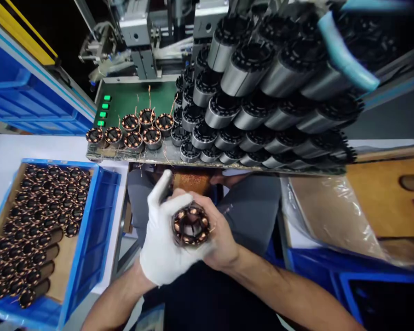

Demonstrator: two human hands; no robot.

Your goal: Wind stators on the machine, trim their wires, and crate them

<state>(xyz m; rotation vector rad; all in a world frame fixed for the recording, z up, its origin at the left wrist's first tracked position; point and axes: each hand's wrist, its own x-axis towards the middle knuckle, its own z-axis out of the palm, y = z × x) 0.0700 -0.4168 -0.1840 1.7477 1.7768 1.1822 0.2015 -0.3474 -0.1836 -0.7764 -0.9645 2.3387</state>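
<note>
Both my hands hold one wound stator, a round black core with copper coils, low in the middle of the view. My left hand wears a white glove and cups the stator from the left, forefinger raised. My bare right hand wraps it from the right and behind. Its open end faces me.
A blue crate at the left holds several wound stators in rows. On the machine's green shelf stand several wound stators, and a stack of unwound metal stator cores rises at the right. A plastic-covered cardboard box sits at right.
</note>
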